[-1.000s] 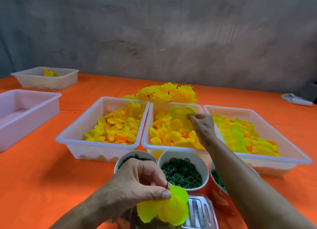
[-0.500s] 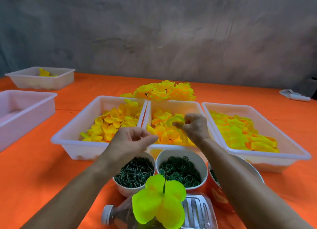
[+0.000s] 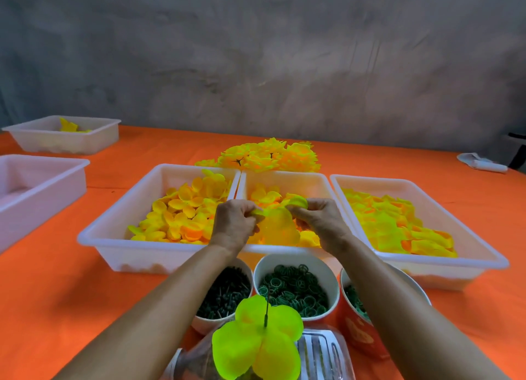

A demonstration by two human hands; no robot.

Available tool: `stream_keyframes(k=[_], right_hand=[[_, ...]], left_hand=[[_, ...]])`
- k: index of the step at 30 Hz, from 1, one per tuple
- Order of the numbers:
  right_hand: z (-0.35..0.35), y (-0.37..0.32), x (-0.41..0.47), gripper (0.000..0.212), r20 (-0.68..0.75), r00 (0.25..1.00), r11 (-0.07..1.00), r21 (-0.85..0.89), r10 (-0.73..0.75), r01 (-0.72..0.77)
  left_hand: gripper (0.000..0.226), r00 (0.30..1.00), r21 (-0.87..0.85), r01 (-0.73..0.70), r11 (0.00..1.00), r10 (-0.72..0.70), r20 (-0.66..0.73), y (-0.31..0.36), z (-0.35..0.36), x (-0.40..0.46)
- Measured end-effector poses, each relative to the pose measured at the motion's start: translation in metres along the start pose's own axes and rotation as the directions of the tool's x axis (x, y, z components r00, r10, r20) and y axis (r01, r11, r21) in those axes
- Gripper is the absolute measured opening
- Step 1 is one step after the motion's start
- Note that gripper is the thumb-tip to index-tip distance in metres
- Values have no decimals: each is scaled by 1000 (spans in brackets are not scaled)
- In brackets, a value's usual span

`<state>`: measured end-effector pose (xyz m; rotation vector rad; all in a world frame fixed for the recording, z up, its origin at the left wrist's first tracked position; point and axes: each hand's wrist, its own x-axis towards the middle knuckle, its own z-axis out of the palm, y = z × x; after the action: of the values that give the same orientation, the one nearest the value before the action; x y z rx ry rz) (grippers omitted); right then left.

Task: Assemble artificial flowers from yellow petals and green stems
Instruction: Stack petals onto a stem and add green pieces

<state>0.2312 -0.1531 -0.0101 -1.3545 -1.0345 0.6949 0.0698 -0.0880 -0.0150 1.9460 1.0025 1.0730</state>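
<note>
Over the middle white tray (image 3: 318,186), my left hand (image 3: 234,223) and my right hand (image 3: 320,218) both pinch a yellow petal piece (image 3: 280,228) that hangs between them. At the bottom of the view a yellow-green petal layer (image 3: 256,342) sits threaded on a thin green stem (image 3: 267,308), standing upright on a clear plastic bottle (image 3: 321,354). Neither hand touches it. Three bowls hold green parts: pins (image 3: 227,291), rings (image 3: 296,288) and more green pieces (image 3: 355,300).
White trays of yellow petals stand left (image 3: 113,231) and right (image 3: 469,248) of the middle one. Finished yellow flowers (image 3: 270,154) are piled behind. Two more white tubs (image 3: 42,180) (image 3: 94,134) sit on the orange table at far left; a white object (image 3: 481,163) lies far right.
My left hand let go of the petal layer on the stem and rose to the middle tray. It now joins my right hand on the yellow petal piece picked from that tray.
</note>
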Motion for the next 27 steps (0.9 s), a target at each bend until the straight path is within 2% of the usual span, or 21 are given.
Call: stream_keyframes(k=[4, 7, 9, 11, 13, 15, 17, 20, 22, 24, 25, 27], right_hand=[[-6, 5, 6, 15, -280, 952, 992, 2, 124, -128], [-10, 8, 8, 7, -461, 881, 994, 49, 105, -93], [-11, 7, 8, 3, -514, 854, 997, 58, 80, -59], [-11, 4, 6, 1, -537, 841, 997, 72, 67, -34], [-11, -3, 2, 2, -537, 841, 995, 95, 65, -16], [-10, -11, -3, 10, -506, 860, 992, 129, 69, -3], [-7, -21, -10, 16, -448, 891, 984, 176, 80, 0], [-2, -35, -24, 16, -351, 934, 975, 221, 64, 17], [1, -43, -33, 16, -299, 953, 973, 231, 50, 22], [3, -49, -41, 12, -236, 971, 971, 239, 36, 22], [4, -51, -45, 10, -211, 977, 976, 217, 25, 22], [7, -55, -53, 9, -177, 984, 989, 147, -7, 33]], left_hand=[[20, 995, 57, 14, 998, -9, -95, -2, -1, 2], [14, 990, 169, -3, 986, 27, -141, -3, 2, 4], [18, 996, 259, -10, 966, 34, -88, -1, 4, 5], [26, 999, 307, -42, 951, 44, 1, 1, 5, 4], [49, 996, 313, -63, 948, 40, 79, 2, 5, 2], [62, 990, 337, -87, 938, 42, 136, 3, 4, 0], [68, 982, 373, -127, 919, 64, 175, 6, 2, 0], [62, 983, 409, -170, 897, 128, 129, 16, -4, -1], [46, 982, 283, -189, 940, 182, 51, 26, -8, -2], [34, 991, -42, -132, 990, 132, 7, 42, -13, -7], [44, 997, -204, -67, 977, 74, 31, 50, -16, -10], [66, 994, -325, 23, 946, 13, 108, 58, -20, -14]])
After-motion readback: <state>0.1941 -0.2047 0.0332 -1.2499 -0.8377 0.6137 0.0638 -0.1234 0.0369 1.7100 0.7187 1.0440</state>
